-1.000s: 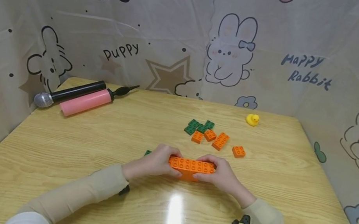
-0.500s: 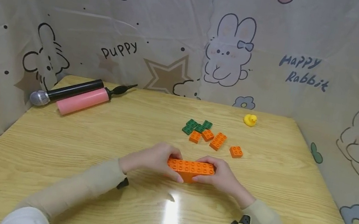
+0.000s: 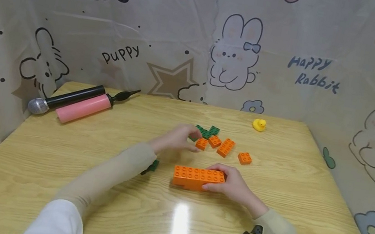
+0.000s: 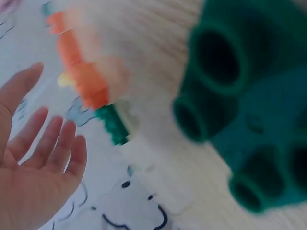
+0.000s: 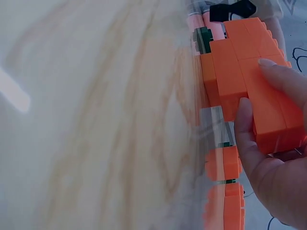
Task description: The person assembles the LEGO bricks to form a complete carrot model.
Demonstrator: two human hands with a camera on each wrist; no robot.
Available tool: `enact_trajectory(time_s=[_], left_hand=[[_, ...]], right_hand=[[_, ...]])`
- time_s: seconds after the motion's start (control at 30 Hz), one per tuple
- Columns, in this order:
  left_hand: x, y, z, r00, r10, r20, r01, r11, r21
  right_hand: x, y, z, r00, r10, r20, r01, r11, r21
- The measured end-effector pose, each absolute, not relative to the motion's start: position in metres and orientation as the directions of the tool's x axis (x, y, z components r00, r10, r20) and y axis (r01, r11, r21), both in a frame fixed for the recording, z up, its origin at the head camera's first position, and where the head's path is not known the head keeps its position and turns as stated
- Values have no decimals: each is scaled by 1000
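My right hand (image 3: pixel 232 183) grips the right end of an orange brick assembly (image 3: pixel 192 179) at the middle of the table; in the right wrist view the thumb and fingers hold the stacked orange block (image 5: pixel 249 72). My left hand (image 3: pixel 180 137) is over the table beside the loose bricks, fingers spread and holding nothing, next to a small orange brick (image 3: pixel 201 143) and green bricks (image 3: pixel 206 134). In the left wrist view the left hand (image 4: pixel 43 167) has its fingers extended. A green brick (image 4: pixel 259 105) fills that view's right side, blurred.
Further loose orange bricks (image 3: pixel 226 147) lie right of the left hand, with one apart (image 3: pixel 244 158). A yellow duck (image 3: pixel 259 125) sits at the back right. A microphone (image 3: pixel 64 98) and a pink pump (image 3: pixel 84 108) lie at the back left of the table (image 3: pixel 118 221).
My left hand has let go of the orange assembly's left end and moved up and away toward the loose bricks. My right hand still grips the assembly, nearly unmoved.
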State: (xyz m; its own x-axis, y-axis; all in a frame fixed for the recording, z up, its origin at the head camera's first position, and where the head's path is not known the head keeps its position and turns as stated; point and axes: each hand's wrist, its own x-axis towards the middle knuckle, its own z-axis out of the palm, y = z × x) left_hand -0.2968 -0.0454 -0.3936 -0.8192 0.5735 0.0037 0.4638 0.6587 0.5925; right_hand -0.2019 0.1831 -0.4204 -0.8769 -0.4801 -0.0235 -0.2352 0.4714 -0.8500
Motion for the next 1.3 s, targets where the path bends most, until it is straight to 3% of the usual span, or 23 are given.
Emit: enact_trajectory(time_s=[0.4,0.77,0.87,1.0,1.3], left_hand=[[-310,-28,-406,-824,554,-115,442,758,480],[-305,-28,-408,-842,515,-161,394,790,470],[-303,-32,-408,-849,507,-151,380,784,491],[-300,-41,-405,-854,511,-102,353,712,607],[-282,-65,-385,-796,603,54,478,571,667]], right_hand=[[-201,175,-421,-879,-474,-45,-200,455,-868],[-202,178,-422,-884,-466,-30,-212,457,-864],[-202,178,-422,-887,-460,-38,-203,464,-862],[-201,178,-422,-889,-457,-43,-196,463,-865],[-202,180,-425,-890,-453,-47,-185,454,-871]])
